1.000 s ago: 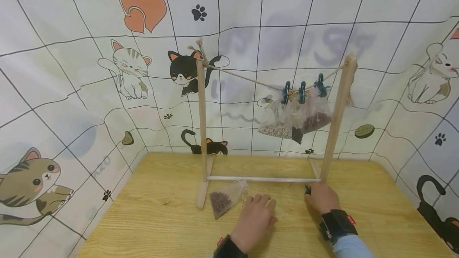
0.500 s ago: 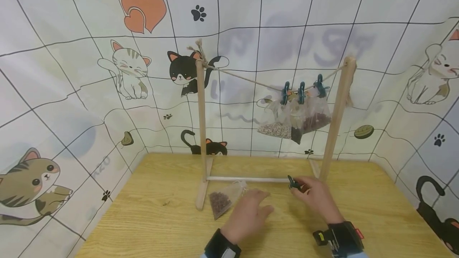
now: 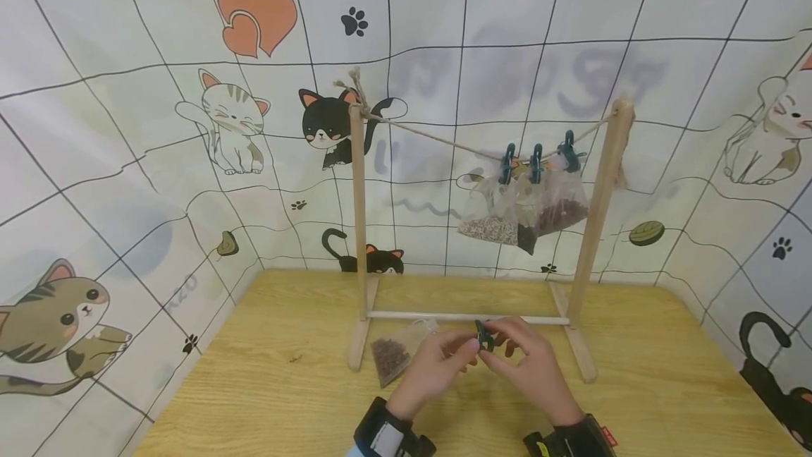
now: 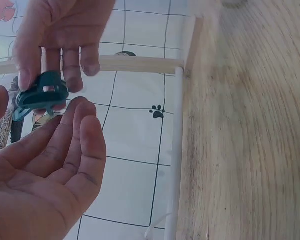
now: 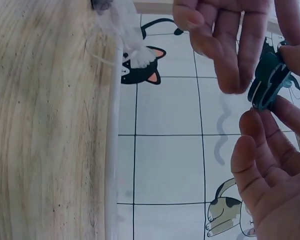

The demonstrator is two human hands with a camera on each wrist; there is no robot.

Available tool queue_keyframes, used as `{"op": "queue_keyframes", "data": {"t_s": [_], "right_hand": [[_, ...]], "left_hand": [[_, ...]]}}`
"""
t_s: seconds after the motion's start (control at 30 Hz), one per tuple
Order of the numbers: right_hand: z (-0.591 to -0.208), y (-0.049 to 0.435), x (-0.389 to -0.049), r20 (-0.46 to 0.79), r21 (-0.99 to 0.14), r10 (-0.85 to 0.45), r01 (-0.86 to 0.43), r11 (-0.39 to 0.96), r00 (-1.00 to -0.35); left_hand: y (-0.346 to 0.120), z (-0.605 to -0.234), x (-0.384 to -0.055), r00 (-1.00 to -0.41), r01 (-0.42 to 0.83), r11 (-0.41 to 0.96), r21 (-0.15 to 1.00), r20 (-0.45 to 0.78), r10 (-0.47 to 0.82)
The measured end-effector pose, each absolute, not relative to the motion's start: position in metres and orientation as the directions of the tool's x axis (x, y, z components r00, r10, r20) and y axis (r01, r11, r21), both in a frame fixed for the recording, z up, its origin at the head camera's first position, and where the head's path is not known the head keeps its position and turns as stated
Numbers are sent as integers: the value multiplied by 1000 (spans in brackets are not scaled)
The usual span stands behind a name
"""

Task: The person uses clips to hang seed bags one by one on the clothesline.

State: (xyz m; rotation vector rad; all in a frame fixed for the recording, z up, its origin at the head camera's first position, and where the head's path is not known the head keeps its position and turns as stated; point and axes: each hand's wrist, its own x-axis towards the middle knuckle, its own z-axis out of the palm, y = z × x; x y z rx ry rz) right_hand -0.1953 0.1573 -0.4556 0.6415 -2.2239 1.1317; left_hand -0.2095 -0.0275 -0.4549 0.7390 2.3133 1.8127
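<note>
In the head view my right hand (image 3: 531, 369) pinches a dark green spring clip (image 3: 484, 336) between thumb and fingers above the table. My left hand (image 3: 433, 369) is right beside it, fingers bent loosely and thumb close to the clip. In the left wrist view the clip (image 4: 42, 92) lies between the two hands; whether my left fingertips touch it I cannot tell. Behind my left hand a clear bag of reddish-brown bits (image 3: 391, 357) lies on the table, partly covered by that hand.
A wooden stand (image 3: 358, 217) holds a sagging string (image 3: 438, 136). Three green clips (image 3: 536, 163) hang bags from it: pale grains (image 3: 491, 230), something black (image 3: 526, 237) and dark red bits (image 3: 563, 214). A white rod (image 3: 419, 315) joins the stand's feet. A cat-print cloth surrounds the wooden table (image 3: 266, 386).
My right hand has come left from the stand's right foot, carrying the clip to my left hand. The left hand has turned toward it. The bag on the table stays in place.
</note>
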Motion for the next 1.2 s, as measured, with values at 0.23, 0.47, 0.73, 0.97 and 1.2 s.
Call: {"op": "queue_keyframes", "data": {"t_s": [0.23,0.47,0.73,0.97,1.2], "right_hand": [[-432,141,-179,692,-557,-158,-660,504,-704],[-440,147,-184,669,-577,-192,-665,475,-718],[-436,159,-185,581,-684,-132,-570,455,-803],[-449,167,-192,542,-677,-200,-565,472,-816],[-449,167,-190,609,-614,-213,-624,483,-764]], "left_hand": [[-29,-453,-210,-878,237,136,962,152,453],[-31,-455,-211,-869,309,144,940,217,445],[-37,-453,-211,-799,575,311,757,437,413],[-39,-450,-209,-748,662,435,611,496,442],[-38,-448,-207,-729,681,424,597,498,470]]}}
